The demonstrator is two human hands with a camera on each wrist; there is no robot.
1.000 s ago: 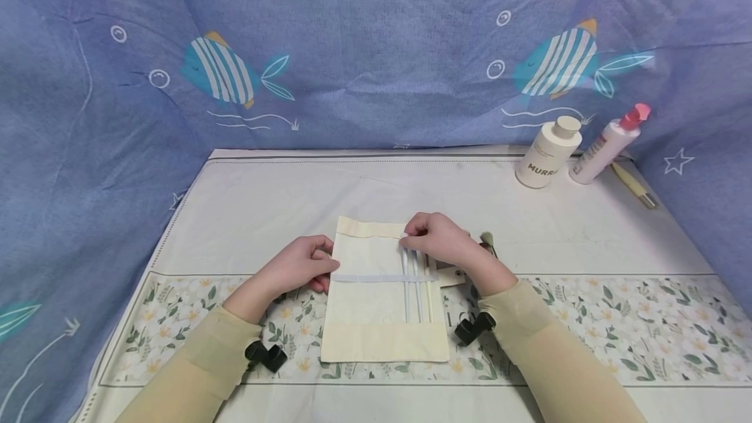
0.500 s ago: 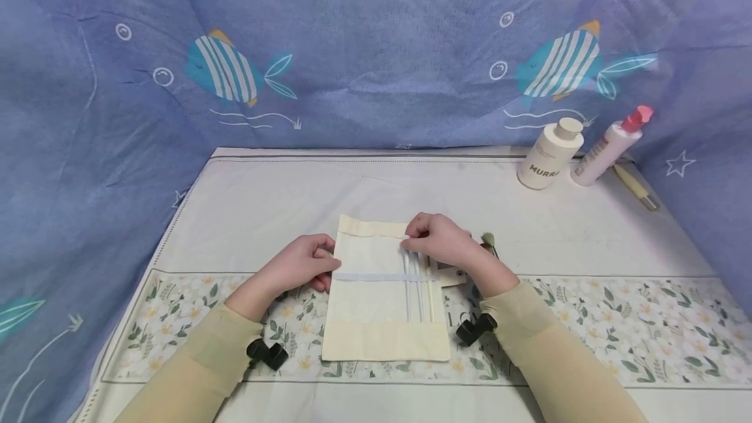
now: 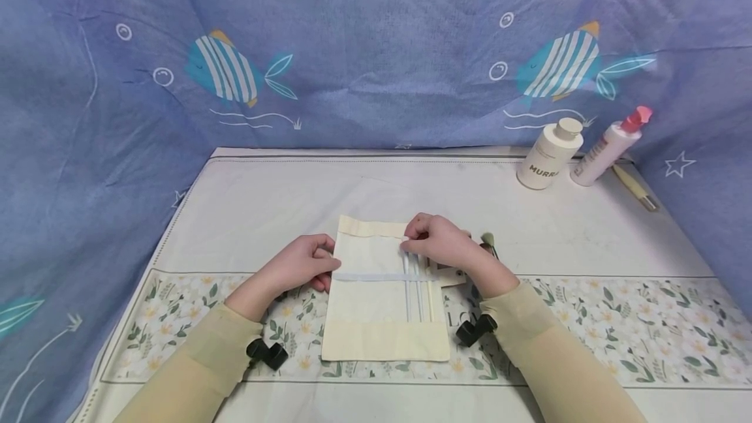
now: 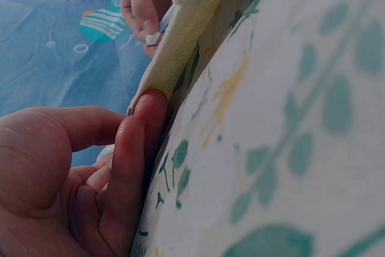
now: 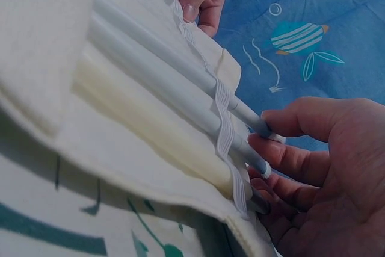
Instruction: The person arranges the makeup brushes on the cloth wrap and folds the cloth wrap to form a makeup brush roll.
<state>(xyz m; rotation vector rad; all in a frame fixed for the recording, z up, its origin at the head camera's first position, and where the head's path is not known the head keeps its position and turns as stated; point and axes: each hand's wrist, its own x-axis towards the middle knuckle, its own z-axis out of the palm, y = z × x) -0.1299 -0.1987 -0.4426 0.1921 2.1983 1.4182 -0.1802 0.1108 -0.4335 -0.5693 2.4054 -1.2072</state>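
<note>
Left grip (image 3: pixel 304 262) holding cloth (image 3: pixel 367 302), right grip (image 3: pixel 440 240) pinching stick (image 5: pixel 181 63)

Pouch (image 3: pixel 367 302) is lying on the table (image 3: pixel 282 201), sticks (image 3: pixel 420 299) under the strap (image 3: pixel 367 277) on its right side. Bottles (image 3: pixel 543 162) are way back right.

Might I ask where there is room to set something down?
Bare: white tablecloth between the blue curtain and cream pouch, left of the white bottle; floral strip right of the right sleeve. Crowded: around the right hand, and by that bottle: pink-topped bottle, brush.
</note>
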